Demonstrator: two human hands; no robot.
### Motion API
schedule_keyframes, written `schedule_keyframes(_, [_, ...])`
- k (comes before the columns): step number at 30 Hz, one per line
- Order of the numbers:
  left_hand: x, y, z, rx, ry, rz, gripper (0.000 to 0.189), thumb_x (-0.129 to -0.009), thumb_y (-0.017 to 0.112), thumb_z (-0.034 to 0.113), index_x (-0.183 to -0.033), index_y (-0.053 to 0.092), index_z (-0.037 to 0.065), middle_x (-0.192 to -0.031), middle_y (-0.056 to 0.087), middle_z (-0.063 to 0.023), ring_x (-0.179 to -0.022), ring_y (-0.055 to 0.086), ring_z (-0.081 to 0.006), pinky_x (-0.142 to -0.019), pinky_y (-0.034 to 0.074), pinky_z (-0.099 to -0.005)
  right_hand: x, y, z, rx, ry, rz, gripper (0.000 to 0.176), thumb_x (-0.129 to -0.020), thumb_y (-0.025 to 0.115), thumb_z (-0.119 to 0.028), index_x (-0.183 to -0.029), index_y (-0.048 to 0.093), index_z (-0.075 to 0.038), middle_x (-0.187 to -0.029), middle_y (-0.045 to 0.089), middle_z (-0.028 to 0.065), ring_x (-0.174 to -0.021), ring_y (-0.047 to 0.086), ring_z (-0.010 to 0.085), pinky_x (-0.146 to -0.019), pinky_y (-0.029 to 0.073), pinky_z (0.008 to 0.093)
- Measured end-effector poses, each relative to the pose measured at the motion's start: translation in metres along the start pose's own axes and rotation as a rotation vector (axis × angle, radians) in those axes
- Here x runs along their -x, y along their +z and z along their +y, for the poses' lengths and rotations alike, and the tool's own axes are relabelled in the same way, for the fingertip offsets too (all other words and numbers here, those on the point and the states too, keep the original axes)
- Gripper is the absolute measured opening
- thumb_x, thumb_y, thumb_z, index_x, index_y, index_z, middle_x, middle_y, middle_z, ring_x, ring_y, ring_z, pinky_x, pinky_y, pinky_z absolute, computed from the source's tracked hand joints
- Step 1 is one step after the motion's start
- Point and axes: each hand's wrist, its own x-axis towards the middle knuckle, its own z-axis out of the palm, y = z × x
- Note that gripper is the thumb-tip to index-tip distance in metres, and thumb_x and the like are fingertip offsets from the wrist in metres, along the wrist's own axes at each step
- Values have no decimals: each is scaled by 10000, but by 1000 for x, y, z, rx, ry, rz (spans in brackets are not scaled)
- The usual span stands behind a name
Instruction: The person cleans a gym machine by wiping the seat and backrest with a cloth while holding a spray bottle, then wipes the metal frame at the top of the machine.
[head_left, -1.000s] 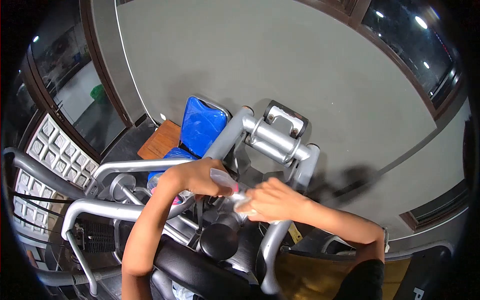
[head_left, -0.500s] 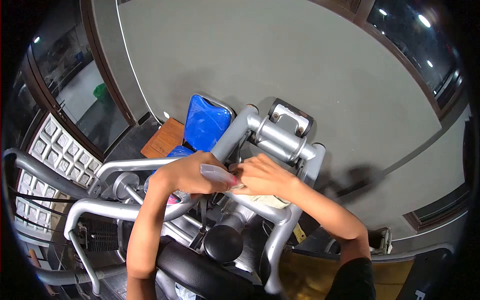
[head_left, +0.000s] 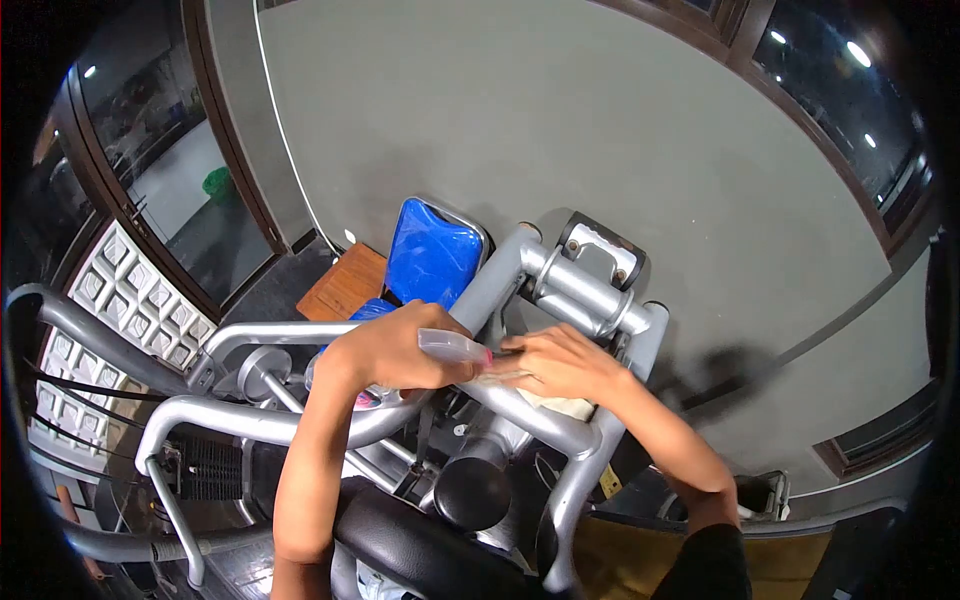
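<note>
My left hand is closed around a spray bottle. The bottle's translucent head, with a pink tip, sticks out over the knuckles toward my right hand. Most of the bottle's body is hidden by the hand, though some clear plastic and a bit of pink show below it. My right hand holds a pale yellow cloth under its palm and fingers, against a silver tube of a gym machine. Its fingertips lie close to the pink tip.
A black padded seat and a round black knob are nearest me. Silver handlebars extend left. Behind stand a blue chair and a wooden board, before a grey wall.
The whole view has shifted slightly, so things appear further right. My right hand has moved a little away from the left, its fingers straighter. Both hands keep their holds.
</note>
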Motion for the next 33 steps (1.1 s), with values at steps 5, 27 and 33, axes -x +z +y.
schedule_keyframes(5, [0, -5, 4, 13, -85, -76, 288, -817, 704, 277, -987, 736, 47, -841, 722, -120, -750, 685, -210, -689, 514, -326, 1, 18, -17, 43, 209, 180, 343, -833, 614, -228, -1163, 695, -176, -1091, 679, 145, -867, 668, 346, -776, 543, 431])
schedule_keyframes(27, [8, -9, -1, 131, 4, 23, 287, -804, 681, 290, -925, 730, 34, -640, 660, -97, -501, 606, -175, -486, 473, -324, 11, -6, -47, 22, 79, 4, 287, -834, 648, -235, -1120, 677, -256, -874, 648, 110, -741, 678, 328, -620, 550, 422])
schedule_keyframes(33, [0, -2, -12, 47, 143, 24, 285, -812, 676, 273, -969, 733, 43, -672, 673, -123, -547, 630, -199, -538, 495, -339, -4, 0, -43, 83, 97, 2, 256, -827, 653, -264, -1080, 688, -239, -885, 664, 89, -751, 674, 295, -565, 512, 421])
